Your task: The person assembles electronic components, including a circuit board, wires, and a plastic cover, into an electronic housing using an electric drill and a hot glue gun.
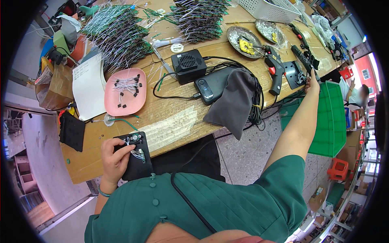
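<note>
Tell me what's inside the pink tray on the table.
The pink tray holds a loose pile of white wires with small black connectors. Whatever lies directly beneath them is covered.

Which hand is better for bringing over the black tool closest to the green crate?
Probably the right hand: it is right at that black tool, beside the green crate. The left hand is far across, touching the black panel.

white paper (89, 93), small writing, not legible
</note>
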The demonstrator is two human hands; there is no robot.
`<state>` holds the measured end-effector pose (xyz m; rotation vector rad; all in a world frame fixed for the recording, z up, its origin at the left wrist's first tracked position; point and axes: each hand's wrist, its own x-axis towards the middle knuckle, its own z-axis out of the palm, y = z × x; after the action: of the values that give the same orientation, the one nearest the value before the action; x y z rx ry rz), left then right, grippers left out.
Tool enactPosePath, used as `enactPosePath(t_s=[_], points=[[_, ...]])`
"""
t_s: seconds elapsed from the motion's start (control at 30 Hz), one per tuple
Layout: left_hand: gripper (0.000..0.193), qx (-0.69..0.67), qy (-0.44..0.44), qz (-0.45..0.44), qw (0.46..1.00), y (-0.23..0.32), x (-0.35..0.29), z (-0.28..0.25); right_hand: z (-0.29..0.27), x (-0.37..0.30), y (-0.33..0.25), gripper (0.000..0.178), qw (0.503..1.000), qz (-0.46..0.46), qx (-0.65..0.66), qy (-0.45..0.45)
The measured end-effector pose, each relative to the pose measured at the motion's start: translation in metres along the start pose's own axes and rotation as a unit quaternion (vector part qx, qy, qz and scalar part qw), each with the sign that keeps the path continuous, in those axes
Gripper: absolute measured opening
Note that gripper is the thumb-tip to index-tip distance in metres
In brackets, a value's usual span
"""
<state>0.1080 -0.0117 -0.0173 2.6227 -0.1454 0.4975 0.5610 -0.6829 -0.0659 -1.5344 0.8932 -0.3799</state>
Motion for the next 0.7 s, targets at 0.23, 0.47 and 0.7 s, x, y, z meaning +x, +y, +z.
enactPosePath(t_s=[0.23,0.47,0.7], points=[[0.028,-0.008,0.005,0.005,1.000,0.000,-0.002,-0.004,-0.024,-0.053,0.015,0.045,0.995,-0.076,-0.068,-0.019],[0.028,-0.022,0.029,0.031,0.999,-0.007,-0.003,0.000,-0.021,-0.038,0.043,0.045,0.925,-0.326,-0.192,-0.036],[0.024,-0.035,0.074,0.049,0.995,-0.016,-0.014,-0.003,-0.008,-0.243,-0.010,0.034,0.910,-0.383,0.054,-0.149]])
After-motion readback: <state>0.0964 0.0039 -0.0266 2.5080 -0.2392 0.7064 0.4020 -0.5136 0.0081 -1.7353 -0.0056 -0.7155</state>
